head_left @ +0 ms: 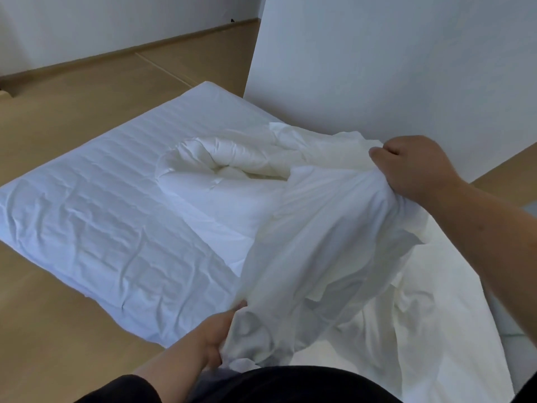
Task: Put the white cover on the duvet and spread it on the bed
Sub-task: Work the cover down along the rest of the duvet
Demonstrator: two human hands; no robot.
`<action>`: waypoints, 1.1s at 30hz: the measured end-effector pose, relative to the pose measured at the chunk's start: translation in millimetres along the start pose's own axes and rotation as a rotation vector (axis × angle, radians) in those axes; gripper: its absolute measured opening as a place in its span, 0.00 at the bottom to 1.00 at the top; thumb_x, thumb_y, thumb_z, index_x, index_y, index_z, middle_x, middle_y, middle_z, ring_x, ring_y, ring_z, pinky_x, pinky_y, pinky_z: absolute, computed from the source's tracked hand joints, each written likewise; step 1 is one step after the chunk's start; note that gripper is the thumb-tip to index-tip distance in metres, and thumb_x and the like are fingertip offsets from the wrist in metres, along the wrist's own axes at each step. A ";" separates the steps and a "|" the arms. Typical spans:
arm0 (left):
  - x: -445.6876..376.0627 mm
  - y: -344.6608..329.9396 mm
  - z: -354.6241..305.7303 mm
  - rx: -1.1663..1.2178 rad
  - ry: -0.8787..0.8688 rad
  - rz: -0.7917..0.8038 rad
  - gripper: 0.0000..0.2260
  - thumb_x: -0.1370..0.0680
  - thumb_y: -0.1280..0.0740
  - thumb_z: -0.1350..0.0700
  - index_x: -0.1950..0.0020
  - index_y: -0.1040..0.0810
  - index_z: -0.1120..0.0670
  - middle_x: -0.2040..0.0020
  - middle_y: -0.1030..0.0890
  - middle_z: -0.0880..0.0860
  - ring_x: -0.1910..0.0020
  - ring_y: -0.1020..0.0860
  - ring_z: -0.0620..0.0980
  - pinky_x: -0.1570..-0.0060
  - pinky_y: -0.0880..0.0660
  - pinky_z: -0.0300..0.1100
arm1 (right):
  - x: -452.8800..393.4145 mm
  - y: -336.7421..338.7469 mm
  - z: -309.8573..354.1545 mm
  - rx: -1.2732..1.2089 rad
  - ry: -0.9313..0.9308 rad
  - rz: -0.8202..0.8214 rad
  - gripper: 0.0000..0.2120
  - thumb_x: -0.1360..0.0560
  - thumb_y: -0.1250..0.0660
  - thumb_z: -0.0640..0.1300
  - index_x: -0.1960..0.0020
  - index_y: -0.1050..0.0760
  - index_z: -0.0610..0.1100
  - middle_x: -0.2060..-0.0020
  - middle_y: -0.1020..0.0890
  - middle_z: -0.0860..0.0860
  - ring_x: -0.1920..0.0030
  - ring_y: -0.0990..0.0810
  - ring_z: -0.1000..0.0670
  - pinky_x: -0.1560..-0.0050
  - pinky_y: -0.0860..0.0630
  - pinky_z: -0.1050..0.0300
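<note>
Both hands grip the white cover (313,228) at lower right of the frame: the right hand (415,167) bunches its upper edge, the left hand (218,335) clutches a lower fold. By my reading the job is barely begun: the duvet (220,161) lies crumpled and bare at mid-frame on the bed (87,210), nothing spread yet; a white wall panel (377,68) crowds the upper right
</note>
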State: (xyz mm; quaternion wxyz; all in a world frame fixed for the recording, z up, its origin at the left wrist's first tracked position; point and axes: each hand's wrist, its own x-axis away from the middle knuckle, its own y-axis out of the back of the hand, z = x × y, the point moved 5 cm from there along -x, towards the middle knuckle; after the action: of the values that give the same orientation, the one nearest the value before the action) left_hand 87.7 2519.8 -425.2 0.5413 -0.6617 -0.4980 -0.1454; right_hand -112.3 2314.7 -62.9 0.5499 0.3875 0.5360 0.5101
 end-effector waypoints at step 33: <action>107.1 -79.2 -133.6 -0.062 -0.363 0.080 0.21 0.15 0.48 0.44 0.33 0.21 0.53 0.37 0.18 0.55 0.37 0.20 0.55 0.35 0.27 0.54 | 190.9 -99.2 47.5 -0.681 -0.069 -0.102 0.11 0.24 0.28 0.41 0.58 0.25 0.56 0.56 0.21 0.60 0.53 0.22 0.56 0.54 0.30 0.71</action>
State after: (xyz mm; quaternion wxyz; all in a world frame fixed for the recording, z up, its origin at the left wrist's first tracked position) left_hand 118.8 2451.9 -251.9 0.4272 -0.7128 -0.5560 -0.0171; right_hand -69.2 2489.0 -190.6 0.6904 0.1715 0.3348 0.6179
